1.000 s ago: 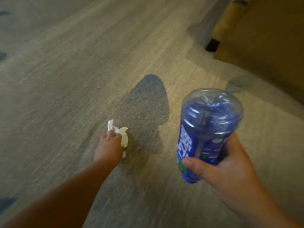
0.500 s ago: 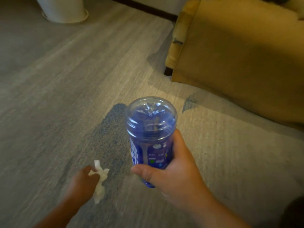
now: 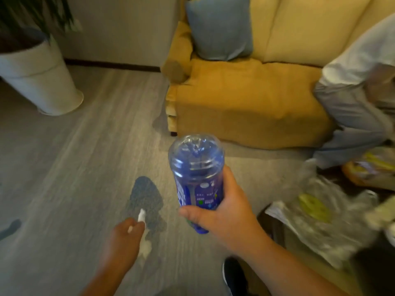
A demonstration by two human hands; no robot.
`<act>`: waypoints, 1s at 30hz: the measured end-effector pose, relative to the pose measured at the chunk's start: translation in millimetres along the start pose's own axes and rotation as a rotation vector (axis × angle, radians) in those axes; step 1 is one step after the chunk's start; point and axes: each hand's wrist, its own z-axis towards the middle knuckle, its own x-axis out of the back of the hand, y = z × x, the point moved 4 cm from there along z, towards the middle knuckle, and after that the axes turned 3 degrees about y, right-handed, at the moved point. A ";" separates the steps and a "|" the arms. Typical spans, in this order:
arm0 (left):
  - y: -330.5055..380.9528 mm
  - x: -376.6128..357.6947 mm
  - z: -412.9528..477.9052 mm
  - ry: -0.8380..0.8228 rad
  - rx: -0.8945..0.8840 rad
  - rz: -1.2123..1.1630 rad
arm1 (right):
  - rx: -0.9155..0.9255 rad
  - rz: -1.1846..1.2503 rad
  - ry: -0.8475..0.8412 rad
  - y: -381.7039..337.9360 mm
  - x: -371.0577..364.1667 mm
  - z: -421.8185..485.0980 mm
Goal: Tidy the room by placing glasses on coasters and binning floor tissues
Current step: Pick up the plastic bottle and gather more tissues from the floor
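A crumpled white tissue [image 3: 142, 216] is gripped in my left hand [image 3: 122, 244], low in the view above the grey carpet; parts of it stick out above and below my fingers. My right hand [image 3: 224, 212] holds a clear plastic bottle with a blue label [image 3: 197, 178], its base turned up toward the camera. No glasses, coasters or bin show in this view.
A yellow sofa [image 3: 245, 103] with a blue cushion [image 3: 220, 26] stands ahead. A person in pale clothes [image 3: 354, 99] sits at its right end. A white planter [image 3: 40, 77] stands far left. Clear plastic bags [image 3: 320, 216] lie at right. My dark shoe [image 3: 234, 274] is below.
My left hand has lifted the tissue off the carpet and drawn back toward me. The view has tilted up, bringing the sofa, planter and seated person into sight.
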 end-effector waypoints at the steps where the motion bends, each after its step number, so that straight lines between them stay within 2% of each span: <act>1: 22.3 11.0 -18.1 -0.009 -0.025 0.018 | 0.006 -0.008 0.029 -24.0 8.6 -15.3; 5: 85.5 44.5 -82.3 -0.088 -0.165 0.090 | 0.046 0.001 0.156 -99.3 35.4 -79.9; 9: 114.1 60.7 -133.2 -0.147 -0.195 0.121 | 0.052 0.024 0.209 -139.4 53.2 -142.3; 14: 135.6 71.7 -195.3 -0.084 -0.276 0.063 | 0.091 0.064 0.231 -158.8 71.7 -201.2; 18: 132.9 87.4 -243.5 -0.004 -0.309 0.056 | 0.113 0.079 0.164 -159.8 75.6 -240.6; 23: 104.3 118.7 -306.6 0.181 -0.276 0.134 | 0.212 0.089 0.009 -162.8 68.8 -292.2; 30: 40.9 185.8 -416.6 0.355 -0.154 -0.057 | 0.280 0.025 -0.233 -168.5 12.7 -365.7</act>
